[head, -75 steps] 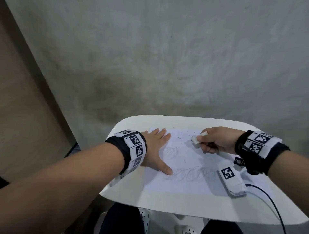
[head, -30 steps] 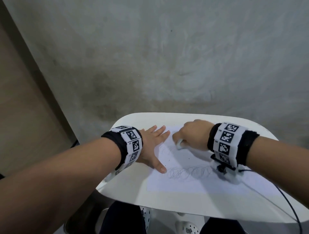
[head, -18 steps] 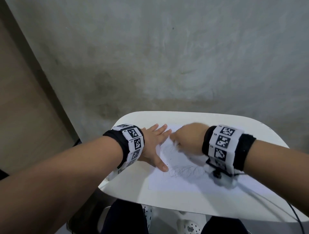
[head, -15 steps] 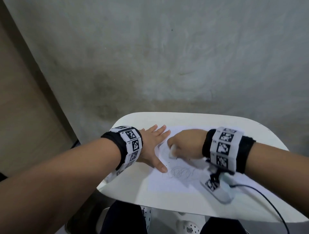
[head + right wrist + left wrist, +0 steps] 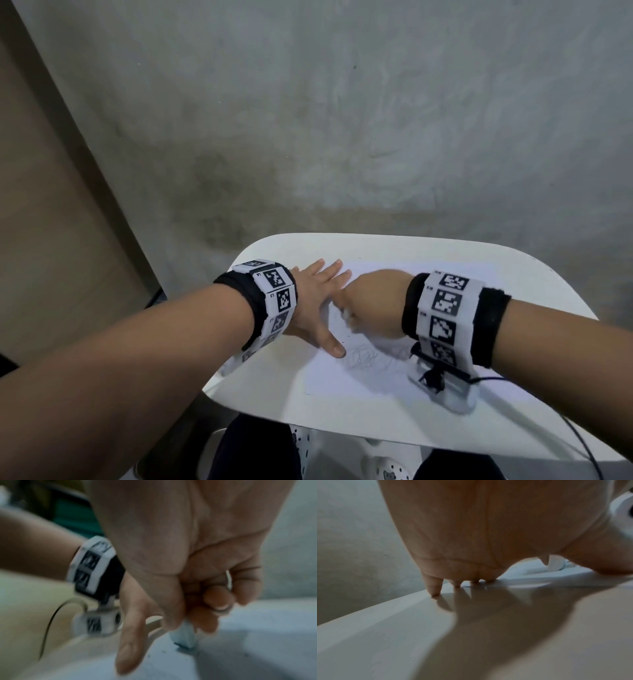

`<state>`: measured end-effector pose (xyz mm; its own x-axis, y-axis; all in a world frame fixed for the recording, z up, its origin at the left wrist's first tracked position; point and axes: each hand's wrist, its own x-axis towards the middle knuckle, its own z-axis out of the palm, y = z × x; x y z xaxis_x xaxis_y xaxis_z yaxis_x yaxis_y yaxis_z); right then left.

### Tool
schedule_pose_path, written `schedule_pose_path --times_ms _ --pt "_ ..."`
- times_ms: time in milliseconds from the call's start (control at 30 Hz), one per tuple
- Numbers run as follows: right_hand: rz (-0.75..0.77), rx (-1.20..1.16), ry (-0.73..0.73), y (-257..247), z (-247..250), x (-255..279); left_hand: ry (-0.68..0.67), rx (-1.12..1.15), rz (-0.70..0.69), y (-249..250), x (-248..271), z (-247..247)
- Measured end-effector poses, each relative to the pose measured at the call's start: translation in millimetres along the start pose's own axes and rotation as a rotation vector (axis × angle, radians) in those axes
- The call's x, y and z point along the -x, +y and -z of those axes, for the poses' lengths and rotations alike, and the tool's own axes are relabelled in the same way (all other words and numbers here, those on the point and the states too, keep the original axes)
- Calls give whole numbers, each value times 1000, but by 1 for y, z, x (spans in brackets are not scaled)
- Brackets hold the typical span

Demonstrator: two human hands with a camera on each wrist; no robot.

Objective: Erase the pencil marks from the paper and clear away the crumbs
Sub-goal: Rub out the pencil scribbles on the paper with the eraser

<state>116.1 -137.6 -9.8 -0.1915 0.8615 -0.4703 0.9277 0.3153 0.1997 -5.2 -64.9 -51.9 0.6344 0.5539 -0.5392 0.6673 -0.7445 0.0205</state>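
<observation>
White eraser (image 5: 184, 635) stands with its lower end on the paper (image 5: 359, 380), pinched in the curled grip of the right hand (image 5: 375, 305). Pencil scribbles (image 5: 368, 358) lie just below it, with small dark crumbs (image 5: 163, 651) near. Left hand (image 5: 317, 301) presses flat, fingers spread, on the paper's left edge and the pale tabletop (image 5: 445, 253).

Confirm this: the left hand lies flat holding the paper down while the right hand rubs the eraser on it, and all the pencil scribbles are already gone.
Not all gone. The head view shows a pencil scribble still on the paper. The rest holds: the left hand lies flat on it, and the right hand pinches the eraser against it.
</observation>
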Motion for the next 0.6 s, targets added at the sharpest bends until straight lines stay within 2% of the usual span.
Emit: schedule_pose_path --times_ms 67,133,200,267,300,433,567,600 --pt "-85 -94 2 11 6 -3 -9 -8 -7 -2 -1 -1" --pt "-153 -56 49 27 10 -6 -18 -9 -7 -5 -2 -2" --pt "-116 -67 90 14 7 -4 5 4 -13 -4 -4 -4" --pt "26 -74 40 -5 -1 -2 31 7 -14 -3 -5 -6" --pt "41 -49 9 -5 -1 -3 33 12 -17 -3 -5 -6" --pt "-136 -12 60 21 11 -13 11 14 -24 -3 0 -2" --pt "-1 -32 28 -10 4 -2 34 49 -15 1 2 -2" --pt "-15 -47 20 -5 6 -4 33 48 -27 -1 1 -2"
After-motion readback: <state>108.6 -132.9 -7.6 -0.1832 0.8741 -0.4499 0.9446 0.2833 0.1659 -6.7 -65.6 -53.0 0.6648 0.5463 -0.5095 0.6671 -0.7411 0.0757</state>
